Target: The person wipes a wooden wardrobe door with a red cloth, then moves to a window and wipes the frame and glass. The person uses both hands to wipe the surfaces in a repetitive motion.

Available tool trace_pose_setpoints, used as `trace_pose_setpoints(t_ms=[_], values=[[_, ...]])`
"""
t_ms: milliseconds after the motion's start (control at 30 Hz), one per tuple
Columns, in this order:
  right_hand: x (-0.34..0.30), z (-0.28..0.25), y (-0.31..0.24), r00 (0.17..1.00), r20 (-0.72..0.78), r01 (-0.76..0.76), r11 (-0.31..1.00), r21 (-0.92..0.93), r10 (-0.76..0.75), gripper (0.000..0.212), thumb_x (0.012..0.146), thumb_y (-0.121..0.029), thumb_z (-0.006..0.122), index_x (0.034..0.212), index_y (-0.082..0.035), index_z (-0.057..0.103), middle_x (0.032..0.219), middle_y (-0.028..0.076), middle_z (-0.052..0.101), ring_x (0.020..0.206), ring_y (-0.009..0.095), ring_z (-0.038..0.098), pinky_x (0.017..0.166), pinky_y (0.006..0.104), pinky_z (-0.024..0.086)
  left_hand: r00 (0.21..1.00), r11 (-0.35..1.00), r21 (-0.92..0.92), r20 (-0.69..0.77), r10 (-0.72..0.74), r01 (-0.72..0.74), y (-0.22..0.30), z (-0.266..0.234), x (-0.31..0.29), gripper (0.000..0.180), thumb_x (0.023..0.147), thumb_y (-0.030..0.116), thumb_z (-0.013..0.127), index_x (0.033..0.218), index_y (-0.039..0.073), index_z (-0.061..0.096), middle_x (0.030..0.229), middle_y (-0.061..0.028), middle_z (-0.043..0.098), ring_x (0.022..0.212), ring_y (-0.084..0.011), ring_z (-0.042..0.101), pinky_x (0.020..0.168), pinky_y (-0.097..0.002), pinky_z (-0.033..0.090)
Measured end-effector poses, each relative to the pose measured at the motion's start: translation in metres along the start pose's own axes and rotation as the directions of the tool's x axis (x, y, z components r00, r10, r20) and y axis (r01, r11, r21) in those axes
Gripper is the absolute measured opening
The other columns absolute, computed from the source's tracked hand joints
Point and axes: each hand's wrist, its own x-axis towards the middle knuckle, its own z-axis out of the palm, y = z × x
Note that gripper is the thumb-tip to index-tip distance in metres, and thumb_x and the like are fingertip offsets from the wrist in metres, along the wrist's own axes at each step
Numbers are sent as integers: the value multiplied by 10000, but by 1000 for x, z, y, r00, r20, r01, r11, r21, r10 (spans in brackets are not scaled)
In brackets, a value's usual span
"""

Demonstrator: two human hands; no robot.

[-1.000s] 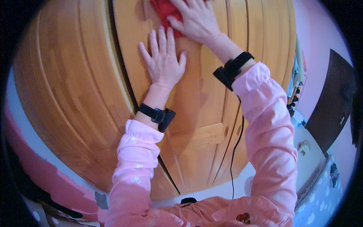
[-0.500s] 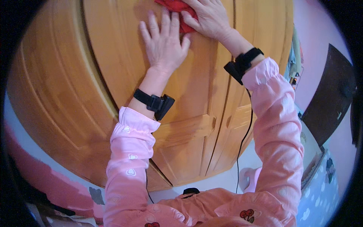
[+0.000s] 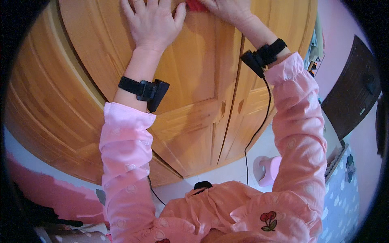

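A large wooden wardrobe (image 3: 194,73) with panelled doors stands upright in front of me. My left hand (image 3: 156,24) lies flat on one door with its fingers spread, holding nothing; its fingertips reach the top edge of the view. Farther right, my right hand (image 3: 231,9) presses a red cloth (image 3: 197,5) against the wood. Most of that cloth and the right fingertips are out of view at the top. Each wrist wears a black strap with a small black device, and a thin black cable (image 3: 268,109) hangs down from the right one.
A pink stool (image 3: 269,170) stands on the pale floor near the wardrobe's base. On the right are a dark door (image 3: 352,89) and a bed with a blue patterned cover (image 3: 342,202). Pink fabric (image 3: 52,190) lies at the lower left.
My left hand has slid up and left across the door. The right hand and the red cloth have moved up, so less of the cloth shows. The view has shifted slightly.
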Motion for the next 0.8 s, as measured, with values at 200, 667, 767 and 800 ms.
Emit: trace_pose_setpoints(t_ms=[200, 667, 767, 800], values=[[-24, -31, 16, 916, 249, 289, 948, 136, -315, 510, 814, -297, 678, 1279, -92, 638, 1312, 196, 575, 1189, 401, 561, 1056, 516, 437, 1000, 999, 45, 20, 12, -12, -1, -2, 2, 743, 884, 396, 637, 1536, 113, 422, 1649, -171, 295, 1521, -473, 212, 1238, -629, 163], [-29, -17, -4, 961, 221, 168, 986, 15, -167, 534, 823, -320, 730, 1329, -179, 636, 1342, 120, 598, 1205, 340, 590, 1039, 425, 486, 998, 999, -36, 58, -11, 13, -1, -6, 3, 770, 867, 389, 657, 1537, 99, 410, 1628, -188, 321, 1504, -492, 230, 1228, -648, 156], [-13, -25, 27, 891, 315, 345, 939, -1, -327, 545, 824, -318, 730, 1342, -182, 632, 1345, 119, 600, 1201, 332, 597, 1032, 440, 492, 994, 998, -35, 98, -47, 51, -1, 0, 0, 765, 868, 384, 663, 1541, 118, 416, 1642, -160, 318, 1524, -438, 235, 1231, -648, 135], [-5, -26, 35, 894, 309, 347, 938, -18, -324, 544, 826, -315, 728, 1344, -182, 633, 1329, 114, 607, 1182, 332, 604, 1020, 442, 496, 999, 1000, -16, 48, -25, 26, -1, 2, 0, 740, 886, 422, 649, 1540, 147, 438, 1637, -149, 335, 1513, -446, 250, 1220, -655, 152]])
